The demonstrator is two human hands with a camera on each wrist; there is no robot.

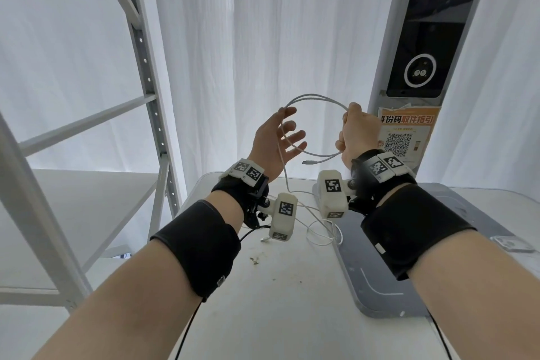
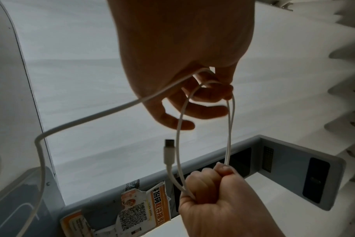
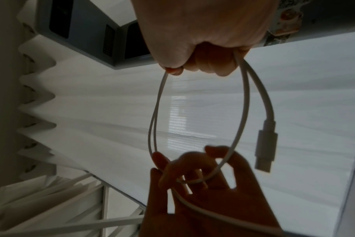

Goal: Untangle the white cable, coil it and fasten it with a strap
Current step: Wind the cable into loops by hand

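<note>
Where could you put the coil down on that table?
Bare tabletop lies near you, between the forearms, left of the grey base plate. It is crowded further back, where loose white cable loops beneath the hands.

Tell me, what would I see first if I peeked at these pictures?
First, a thin white cable looped into a ring, held in the air between two hands above a white table. The right hand grips one side in a fist; the left hand has spread fingers with the cable running over them. Behind, a tall grey kiosk carries an orange QR-code sticker.
</note>
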